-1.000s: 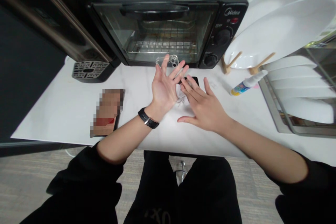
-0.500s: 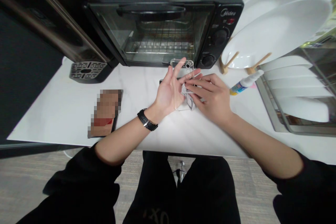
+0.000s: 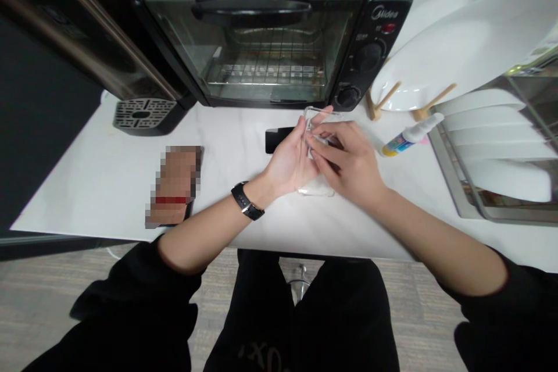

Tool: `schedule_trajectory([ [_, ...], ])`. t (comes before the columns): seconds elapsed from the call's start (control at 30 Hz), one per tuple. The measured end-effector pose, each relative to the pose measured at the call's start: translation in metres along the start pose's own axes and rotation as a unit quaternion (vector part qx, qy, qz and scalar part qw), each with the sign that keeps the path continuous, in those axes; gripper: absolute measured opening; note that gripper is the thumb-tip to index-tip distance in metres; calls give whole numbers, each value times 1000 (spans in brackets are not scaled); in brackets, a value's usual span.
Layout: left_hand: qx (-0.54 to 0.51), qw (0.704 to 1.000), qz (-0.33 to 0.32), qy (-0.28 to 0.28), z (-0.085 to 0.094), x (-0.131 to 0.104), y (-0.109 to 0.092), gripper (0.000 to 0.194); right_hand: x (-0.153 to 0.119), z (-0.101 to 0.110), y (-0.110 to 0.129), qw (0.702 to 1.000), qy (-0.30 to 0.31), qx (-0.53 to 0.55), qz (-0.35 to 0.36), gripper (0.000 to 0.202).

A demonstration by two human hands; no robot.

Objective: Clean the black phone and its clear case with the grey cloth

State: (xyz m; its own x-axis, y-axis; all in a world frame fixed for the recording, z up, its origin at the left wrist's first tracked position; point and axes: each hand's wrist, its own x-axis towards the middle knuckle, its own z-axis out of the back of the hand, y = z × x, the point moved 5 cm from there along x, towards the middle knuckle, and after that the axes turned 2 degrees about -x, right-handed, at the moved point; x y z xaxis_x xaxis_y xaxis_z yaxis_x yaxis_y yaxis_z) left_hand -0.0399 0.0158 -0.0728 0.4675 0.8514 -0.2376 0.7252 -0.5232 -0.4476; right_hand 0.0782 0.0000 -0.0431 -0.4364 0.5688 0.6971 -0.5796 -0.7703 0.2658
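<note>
Clear case (image 3: 317, 191) in grip of left hand (image 3: 284, 167), likely steadied for right hand (image 3: 355, 164): narrow grip, contents unclear.

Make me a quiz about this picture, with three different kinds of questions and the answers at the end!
1. True or false: the oven door is wide open.
2. Which side is the black wristband on? A) right B) left C) both
3. What see-through thing does the left hand hold?

Key: 1. False, it is shut. 2. B. 3. A phone case.
</note>
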Motion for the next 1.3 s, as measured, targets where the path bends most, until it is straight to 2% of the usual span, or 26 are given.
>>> schedule_trajectory([
  [0.13,-13,1000,-21,-10,3,-1,-13,60,-2,-9,11,997,43,19,63,26],
  [0.3,-8,999,-39,-7,9,0,-21,63,-2,-6,21,981,81,97,149,20],
  [0.43,18,999,-42,-4,10,1,-21,64,-1,0,16,968,141,124,166,25],
  [0.53,24,999,-41,-10,10,2,-22,64,0,3,7,969,169,107,143,31],
  [0.6,22,999,-37,-18,9,1,-23,63,1,4,2,976,165,68,125,34],
  [0.83,18,999,14,-27,8,0,-10,62,6,7,-18,993,104,-13,53,36],
  [1.03,46,992,116,11,13,1,11,62,9,15,-42,996,25,-78,-36,31],
  [1.2,24,986,160,44,13,-1,20,59,7,14,-30,996,-8,-5,-85,22],
  [1.3,20,986,160,39,10,-3,24,61,5,12,-18,994,-13,33,-105,18],
])
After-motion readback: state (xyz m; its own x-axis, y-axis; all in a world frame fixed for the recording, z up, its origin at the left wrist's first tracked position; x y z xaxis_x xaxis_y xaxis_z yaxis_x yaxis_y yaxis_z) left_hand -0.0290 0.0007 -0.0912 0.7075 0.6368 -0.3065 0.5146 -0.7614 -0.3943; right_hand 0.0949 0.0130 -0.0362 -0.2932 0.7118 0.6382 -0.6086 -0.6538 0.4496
